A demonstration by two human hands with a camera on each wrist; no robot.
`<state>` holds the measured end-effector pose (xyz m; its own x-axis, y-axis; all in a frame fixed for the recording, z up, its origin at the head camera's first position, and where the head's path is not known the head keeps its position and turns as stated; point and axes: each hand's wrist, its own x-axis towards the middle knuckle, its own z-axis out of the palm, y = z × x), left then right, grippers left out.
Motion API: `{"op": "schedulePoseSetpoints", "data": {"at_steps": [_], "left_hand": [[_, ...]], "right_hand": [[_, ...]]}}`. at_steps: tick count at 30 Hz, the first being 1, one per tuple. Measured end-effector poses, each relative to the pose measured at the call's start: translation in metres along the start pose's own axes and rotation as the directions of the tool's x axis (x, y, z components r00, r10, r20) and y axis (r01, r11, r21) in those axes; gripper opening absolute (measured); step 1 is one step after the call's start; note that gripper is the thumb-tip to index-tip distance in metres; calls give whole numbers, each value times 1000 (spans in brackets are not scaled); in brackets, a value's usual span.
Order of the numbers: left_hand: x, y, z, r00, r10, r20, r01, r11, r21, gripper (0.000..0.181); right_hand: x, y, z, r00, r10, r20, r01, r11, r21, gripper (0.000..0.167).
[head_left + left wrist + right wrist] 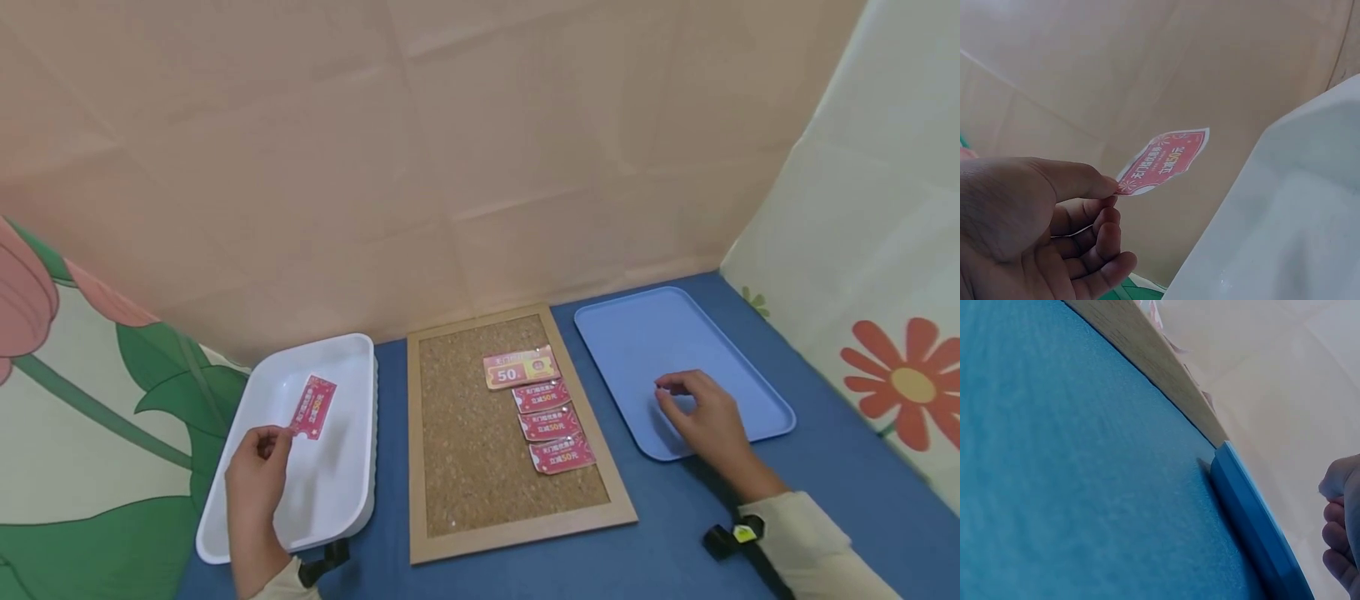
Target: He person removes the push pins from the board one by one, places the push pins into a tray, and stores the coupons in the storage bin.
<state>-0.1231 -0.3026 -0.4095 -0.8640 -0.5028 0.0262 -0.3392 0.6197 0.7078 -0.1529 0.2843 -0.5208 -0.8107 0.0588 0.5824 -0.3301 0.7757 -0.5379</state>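
Observation:
My left hand (257,475) pinches a red coupon (313,407) by one corner, between thumb and forefinger. In the left wrist view the coupon (1165,161) is slightly bent and shows white and yellow print. It hangs above a white plastic tray (330,500). Over a blue tray (637,333), my right hand (708,421) has thumb and forefinger brought together at a tiny dark red object (658,387), too small to identify. Between the trays lies a wood-framed cork board (465,450). Along its right side, a larger pink coupon (521,367) sits above several red coupons (550,425).
A blue cloth (660,533) covers the table. A plain beige sheet (450,167) stands behind it, with flower-printed sheets at both sides. The board's wooden edge (1147,356) and the blue tray's rim (1254,512) show in the right wrist view.

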Motion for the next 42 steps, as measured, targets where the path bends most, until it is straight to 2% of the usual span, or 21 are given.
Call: {"op": "schedulePoseSetpoints", "data": {"at_steps": [8,24,31,42], "left_hand": [[2,-4,1,1000,5,20,-5,1000,2,47],[2,-9,5,999,-14,32,14,1000,19,46],[4,-10,5,999,23,23,-24,999,39,44],[5,-12,7,999,-15,37,14,999,36,43]], "right_hand": [[-1,-2,1,1000,5,7,-5,999,-40,20],[-1,-4,2,998,34,48,-32,998,-51,19],[-1,-4,1,998,35,52,-32,998,-45,18],[-1,-3,2,998,37,58,-35,998,-48,19]]}}
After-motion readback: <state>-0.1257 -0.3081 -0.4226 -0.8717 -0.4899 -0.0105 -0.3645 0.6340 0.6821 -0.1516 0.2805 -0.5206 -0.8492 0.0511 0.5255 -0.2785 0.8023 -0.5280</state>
